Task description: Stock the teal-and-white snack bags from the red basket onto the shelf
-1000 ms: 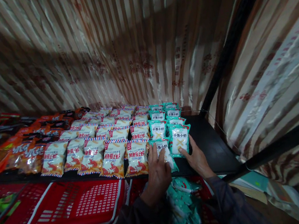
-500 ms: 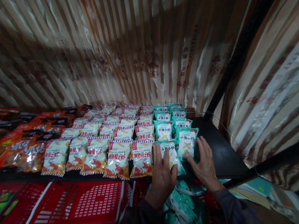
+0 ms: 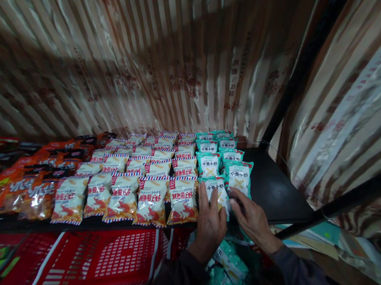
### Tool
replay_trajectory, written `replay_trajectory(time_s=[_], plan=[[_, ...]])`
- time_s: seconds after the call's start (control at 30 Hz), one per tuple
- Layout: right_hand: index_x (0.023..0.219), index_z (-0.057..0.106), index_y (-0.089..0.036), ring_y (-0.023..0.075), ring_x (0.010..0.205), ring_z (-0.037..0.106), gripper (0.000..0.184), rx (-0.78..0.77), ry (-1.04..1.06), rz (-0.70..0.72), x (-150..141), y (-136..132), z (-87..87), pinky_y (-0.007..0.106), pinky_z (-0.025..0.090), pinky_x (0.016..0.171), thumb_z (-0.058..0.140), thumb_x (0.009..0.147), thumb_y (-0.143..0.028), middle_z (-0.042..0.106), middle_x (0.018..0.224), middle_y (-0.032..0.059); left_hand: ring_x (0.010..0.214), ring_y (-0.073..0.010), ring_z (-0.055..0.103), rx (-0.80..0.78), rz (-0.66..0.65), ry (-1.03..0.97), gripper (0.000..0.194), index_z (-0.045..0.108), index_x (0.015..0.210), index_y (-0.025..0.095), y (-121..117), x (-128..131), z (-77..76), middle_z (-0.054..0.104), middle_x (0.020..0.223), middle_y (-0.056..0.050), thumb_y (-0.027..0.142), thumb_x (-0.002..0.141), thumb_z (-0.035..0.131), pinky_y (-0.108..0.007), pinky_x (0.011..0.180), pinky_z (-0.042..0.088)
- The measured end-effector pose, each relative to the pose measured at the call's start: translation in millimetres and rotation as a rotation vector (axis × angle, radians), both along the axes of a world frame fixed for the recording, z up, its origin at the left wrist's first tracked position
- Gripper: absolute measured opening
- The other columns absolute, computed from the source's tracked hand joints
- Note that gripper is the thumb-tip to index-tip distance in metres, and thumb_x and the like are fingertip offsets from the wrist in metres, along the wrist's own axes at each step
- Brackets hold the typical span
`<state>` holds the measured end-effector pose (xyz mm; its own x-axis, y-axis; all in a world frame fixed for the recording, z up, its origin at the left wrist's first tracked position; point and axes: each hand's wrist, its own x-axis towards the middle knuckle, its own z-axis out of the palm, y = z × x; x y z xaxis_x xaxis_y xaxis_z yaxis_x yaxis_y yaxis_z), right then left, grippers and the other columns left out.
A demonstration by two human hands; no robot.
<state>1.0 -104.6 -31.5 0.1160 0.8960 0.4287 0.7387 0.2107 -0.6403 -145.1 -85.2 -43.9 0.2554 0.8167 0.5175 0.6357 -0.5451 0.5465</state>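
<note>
Two rows of green and white snack bags stand at the right end of the stocked part of the black shelf. My left hand (image 3: 209,222) rests with fingers stretched over the front bag of the left row (image 3: 216,188), covering its lower part. Against the lower front of the front bag in the right row (image 3: 240,177) lies my right hand (image 3: 253,220), fingers extended and apart from the thumb. Neither hand grips a bag. Left of these, cream and red snack bags (image 3: 183,200) fill several rows.
Orange snack bags (image 3: 39,193) lie farther left on the shelf (image 3: 281,195). Below are a red basket (image 3: 117,253) and a heap of green bags (image 3: 231,268) between my arms. A dark post (image 3: 281,112) rises at the right, before striped sheeting (image 3: 175,56).
My right hand has moved left, from the right side of the front bag to its lower front. My left hand stays nearly where it was on its bag.
</note>
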Motion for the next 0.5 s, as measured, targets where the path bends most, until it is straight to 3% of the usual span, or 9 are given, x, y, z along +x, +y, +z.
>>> replay_trajectory(time_s=[0.17,0.5], plan=[[0.133,0.053,-0.019,0.0249,0.112,0.064,0.052,-0.121,0.118,-0.011,-10,5,5.6,0.039,0.051,0.096,0.042,0.091,-0.048,0.066,0.124,0.0105,0.148,-0.0305,0.005,-0.01,0.0,-0.022,0.048,0.041,0.139,0.011,-3,2,1.5,0.004,0.16,-0.02,0.015,0.091,0.041,-0.052,0.115,0.029],[0.137,0.048,-0.021,0.0251,0.114,0.063,0.053,0.049,0.151,0.07,0,21,-0.3,0.042,0.051,0.098,0.054,0.088,-0.041,0.061,0.131,0.0108,0.148,-0.0304,0.004,0.195,0.012,0.061,0.048,0.041,0.138,0.016,10,2,10.9,0.002,0.161,-0.015,0.009,0.091,0.042,-0.054,0.114,0.029]])
